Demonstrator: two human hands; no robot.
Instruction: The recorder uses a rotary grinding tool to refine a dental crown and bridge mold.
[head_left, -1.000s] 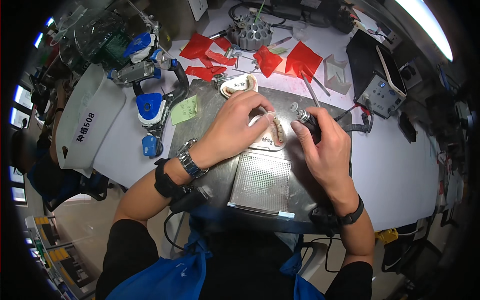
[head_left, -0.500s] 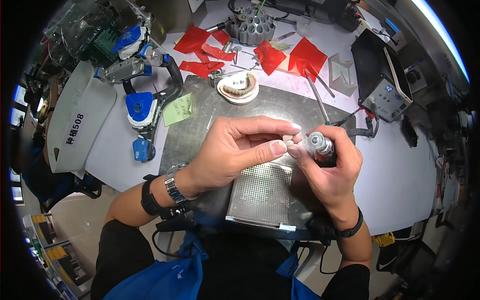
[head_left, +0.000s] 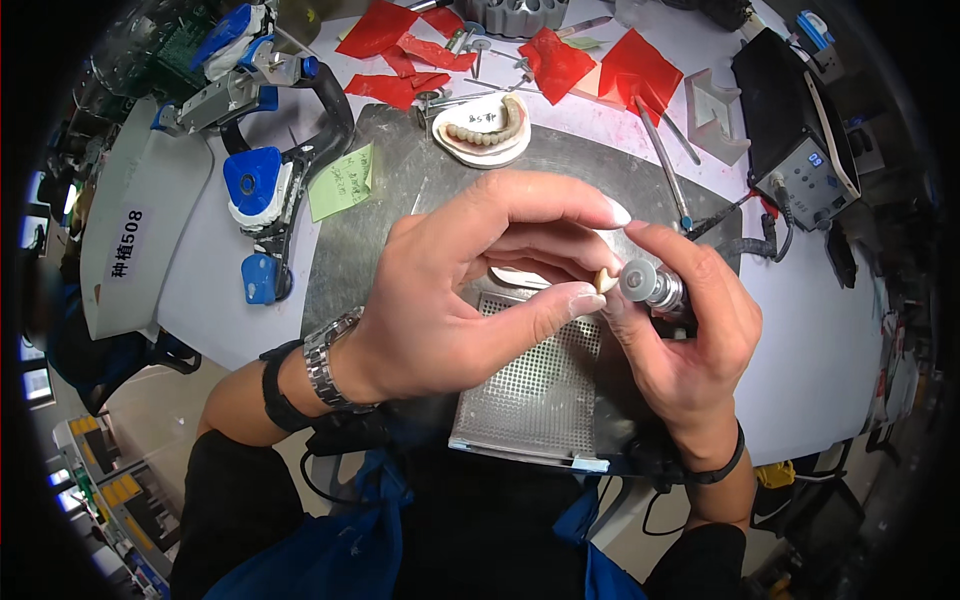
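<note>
Between the thumb and fingers of my left hand [head_left: 450, 290] is a small tooth-coloured dental piece [head_left: 602, 281], mostly covered by the fingertips. My right hand [head_left: 690, 340] is wrapped round a metal dental handpiece [head_left: 668, 292], whose grey round tip [head_left: 638, 280] is close beside the piece. Whether the tip touches it I cannot tell. Both hands are above a perforated metal grate [head_left: 525, 390], their fingertips nearly meeting. Beyond them, a white plaster model [head_left: 482, 158] bears a curved row of teeth. Part of a white object [head_left: 518, 277] shows through the gap in my left hand.
On the left stands a blue-and-black articulator [head_left: 255, 185], with a green note [head_left: 342, 183] beside it. Red wax sheets [head_left: 640, 75] and small tools lie at the back. A control box [head_left: 805, 170], its cable and a clear holder [head_left: 715, 115] occupy the right.
The view has shifted, so the bench things sit higher in it. My left index finger has lifted from the dental piece, which appears turned. The white object under my left hand has come into sight.
</note>
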